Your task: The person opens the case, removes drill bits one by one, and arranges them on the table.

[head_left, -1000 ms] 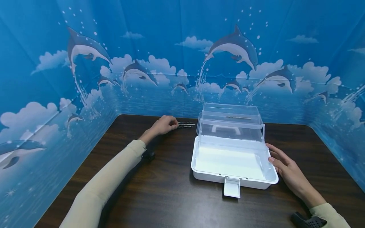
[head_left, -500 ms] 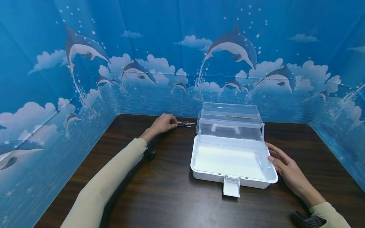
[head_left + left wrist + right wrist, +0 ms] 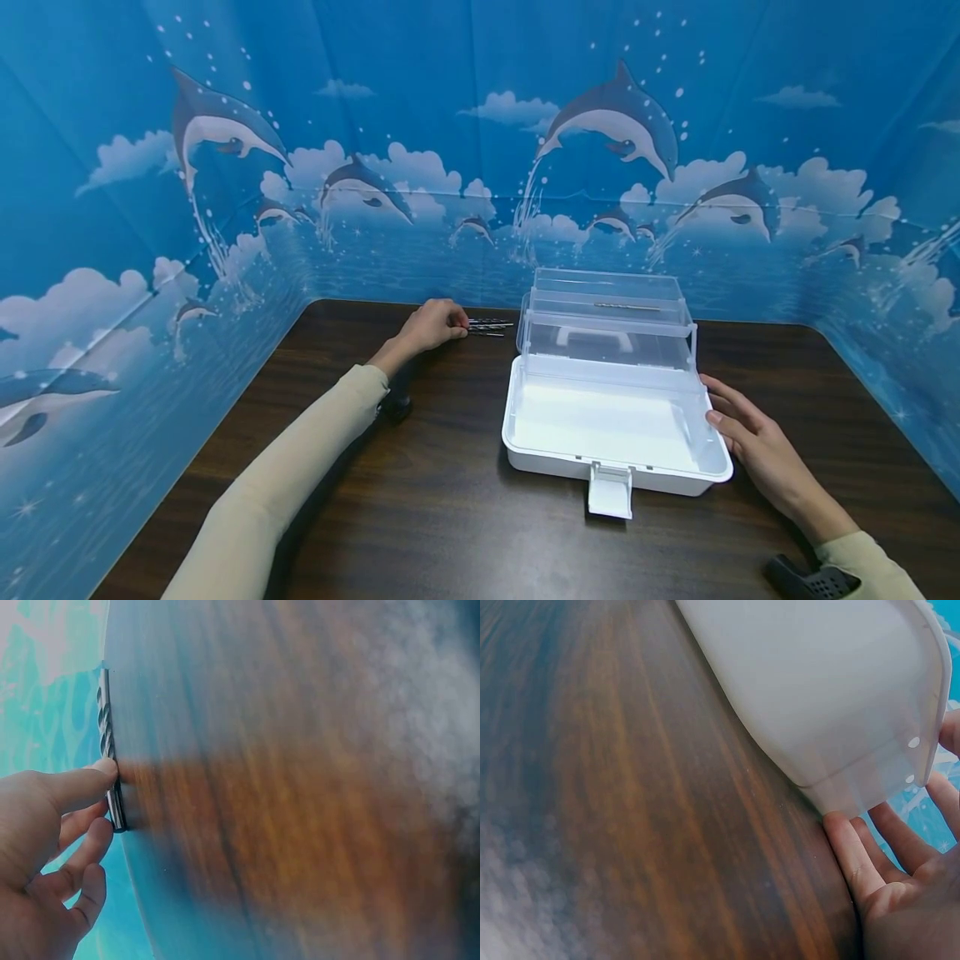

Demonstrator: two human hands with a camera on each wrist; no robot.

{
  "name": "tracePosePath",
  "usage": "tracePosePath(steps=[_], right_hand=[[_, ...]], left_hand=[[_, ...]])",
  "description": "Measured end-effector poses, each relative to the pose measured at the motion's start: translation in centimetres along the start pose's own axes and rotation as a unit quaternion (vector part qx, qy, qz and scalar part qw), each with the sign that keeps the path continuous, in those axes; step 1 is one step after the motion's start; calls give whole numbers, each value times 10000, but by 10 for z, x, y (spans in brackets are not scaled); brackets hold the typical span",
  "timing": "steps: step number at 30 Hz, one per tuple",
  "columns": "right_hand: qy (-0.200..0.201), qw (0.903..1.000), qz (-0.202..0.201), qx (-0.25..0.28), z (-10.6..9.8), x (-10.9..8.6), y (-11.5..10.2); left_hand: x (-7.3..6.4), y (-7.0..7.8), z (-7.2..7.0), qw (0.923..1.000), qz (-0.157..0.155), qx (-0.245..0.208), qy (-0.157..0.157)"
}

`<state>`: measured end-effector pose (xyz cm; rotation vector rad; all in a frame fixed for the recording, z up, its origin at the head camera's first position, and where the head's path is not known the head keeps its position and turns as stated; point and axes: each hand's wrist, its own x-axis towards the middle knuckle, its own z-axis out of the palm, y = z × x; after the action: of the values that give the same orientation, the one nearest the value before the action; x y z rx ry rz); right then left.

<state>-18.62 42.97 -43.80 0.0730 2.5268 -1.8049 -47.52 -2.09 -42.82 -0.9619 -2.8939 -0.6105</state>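
At the back of the table, my left hand (image 3: 432, 325) is at a small bunch of metal drill bits (image 3: 491, 325). In the left wrist view, its thumb and fingers pinch the lower part of a spiral-fluted drill bit (image 3: 106, 724). My right hand (image 3: 761, 450) holds the right side of a white storage box (image 3: 551, 467), thumb at the rim and fingers along the outer wall, as the right wrist view also shows. The box stands with its clear tiered trays raised. One drill bit (image 3: 627, 307) lies in an upper clear tray (image 3: 652, 292).
The box's front latch (image 3: 611, 492) hangs down over the dark wood table (image 3: 420, 500). A dolphin-print cloth (image 3: 420, 100) rises right behind the table's back edge and along both sides. The raised trays reach close to this backdrop.
One drill bit at the near side of the bunch has shifted slightly toward me and apart from the others. My right hand and the box stay in place.
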Motion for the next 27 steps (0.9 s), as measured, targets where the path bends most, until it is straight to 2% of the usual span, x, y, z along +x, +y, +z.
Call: tracePosePath(steps=[9, 16, 21, 27], right_hand=[[70, 9999, 66, 43, 0, 1, 0], [88, 9999, 30, 43, 0, 0, 1], [29, 9999, 12, 114, 2, 0, 2], [38, 9999, -1, 127, 2, 0, 1]], left_hand=[[1, 2, 1, 9999, 6, 124, 49], [7, 15, -12, 9985, 287, 414, 201], [14, 34, -27, 9970, 488, 492, 340], [24, 74, -45, 9950, 770, -113, 633]])
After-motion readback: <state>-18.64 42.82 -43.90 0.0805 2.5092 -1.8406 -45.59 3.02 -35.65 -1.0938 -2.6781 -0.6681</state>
